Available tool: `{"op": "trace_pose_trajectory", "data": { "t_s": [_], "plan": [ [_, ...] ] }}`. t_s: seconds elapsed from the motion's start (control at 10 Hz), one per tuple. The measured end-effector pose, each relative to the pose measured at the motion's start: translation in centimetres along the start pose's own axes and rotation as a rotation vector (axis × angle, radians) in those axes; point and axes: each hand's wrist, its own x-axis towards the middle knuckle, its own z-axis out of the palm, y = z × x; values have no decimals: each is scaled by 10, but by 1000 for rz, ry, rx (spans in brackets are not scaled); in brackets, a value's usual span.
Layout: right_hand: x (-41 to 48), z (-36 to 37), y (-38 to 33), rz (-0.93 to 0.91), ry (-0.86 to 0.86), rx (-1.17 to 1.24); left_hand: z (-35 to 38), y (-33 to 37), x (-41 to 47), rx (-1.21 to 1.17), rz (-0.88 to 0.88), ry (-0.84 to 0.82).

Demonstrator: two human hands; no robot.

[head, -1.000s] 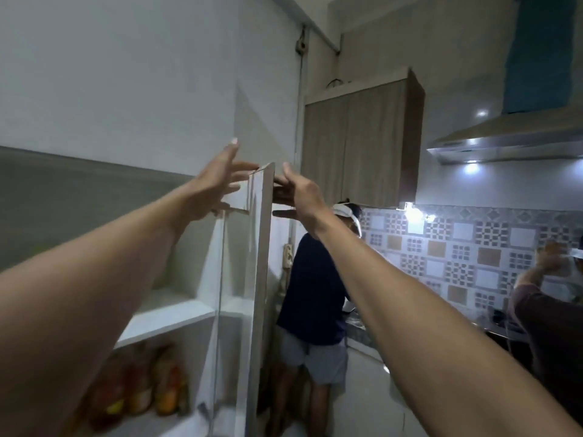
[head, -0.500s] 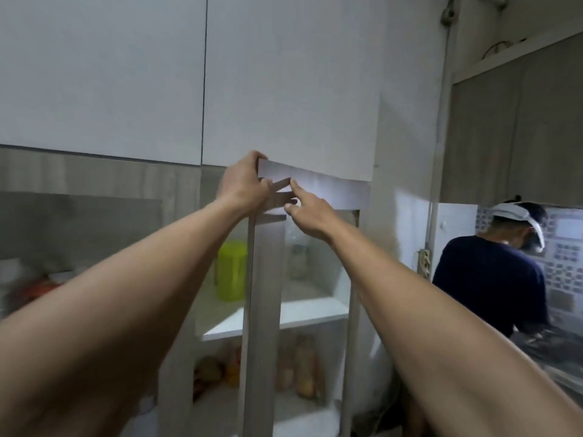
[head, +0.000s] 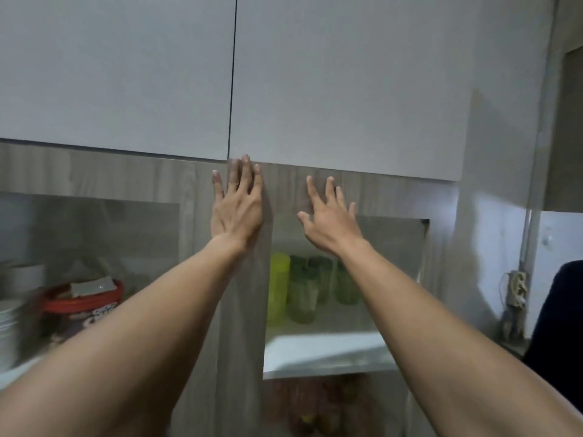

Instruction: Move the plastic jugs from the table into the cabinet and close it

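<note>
Palms flat against wood-grain frame of glass-fronted cabinet door [head: 315, 197], now swung flush under white upper cabinets [head: 347, 89] after standing edge-on and ajar a second earlier. Left hand [head: 237, 207] spread open on vertical stile, fingertips reaching top rail; right hand [head: 331, 219] likewise open, fingers splayed, pressed to rail just above glass pane. Nothing gripped by either. Behind glass, on upper white shelf [head: 325, 348]: yellow-green plastic jug [head: 278, 287] beside several green translucent ones [head: 307, 291], upright and close together. Neighbouring compartment at left with red-lidded tub [head: 83, 298] and stacked white bowls [head: 8, 329]. Lower shelf contents too blurred to name. Dark sleeve [head: 558, 335] of another person at right edge. Judging from seated door and jugs inside, task apparently at its last beat; only a final push to confirm latch likely left. Table out of view, so any leftover jugs unconfirmed.
</note>
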Motion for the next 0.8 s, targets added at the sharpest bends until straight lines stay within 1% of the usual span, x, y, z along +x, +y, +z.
{"op": "trace_pose_trajectory", "data": {
  "t_s": [0.1,0.2,0.3,0.5,0.6,0.7,0.8],
  "plan": [
    [23,34,9,-38,68,-29,34,-4,9,-3,-1,-40],
    [44,64,17,-61,153,-7,66,-6,15,10,-4,-57],
    [60,85,25,-78,226,5,88,-5,23,-8,-16,-10],
    [70,109,30,-101,310,7,109,-8,28,12,-7,95],
    [72,112,30,-95,319,-4,111,-11,29,36,3,123],
    [67,105,30,-101,284,7,105,-12,25,30,13,107],
    [63,88,29,-113,205,41,96,-12,32,0,-16,63]
  ]
}}
